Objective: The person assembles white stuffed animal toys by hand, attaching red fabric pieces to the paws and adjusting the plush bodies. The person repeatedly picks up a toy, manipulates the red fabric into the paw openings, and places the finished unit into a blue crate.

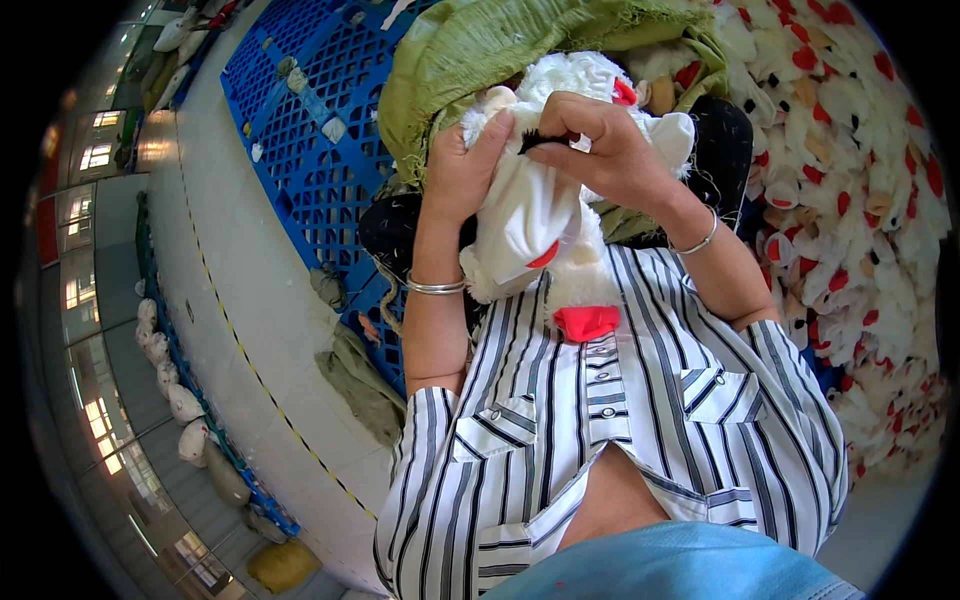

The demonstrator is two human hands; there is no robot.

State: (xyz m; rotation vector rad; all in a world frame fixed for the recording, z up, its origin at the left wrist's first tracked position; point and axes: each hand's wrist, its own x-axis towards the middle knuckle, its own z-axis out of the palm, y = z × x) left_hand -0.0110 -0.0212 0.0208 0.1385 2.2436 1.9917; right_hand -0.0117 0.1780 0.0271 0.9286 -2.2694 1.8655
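A limp white plush toy skin (515, 220) with red patches lies over my lap, in front of my striped shirt. With thumb and fingers my left hand (463, 168) pinches its upper left edge. My right hand (612, 152) is closed at the other side, thumb against bent forefinger, gripping a small black furry piece (538, 142) at the plush. The inner fingertips of both hands are partly hidden by fabric. Below, a red end (586, 322) of the plush rests against my shirt front.
An olive green woven sack (435, 75) lies open just beyond my hands. On the right spreads a large heap of white and red plush skins (850, 210). A blue plastic pallet (300, 130) is at the left, with a dull green cloth (362, 385) near its edge.
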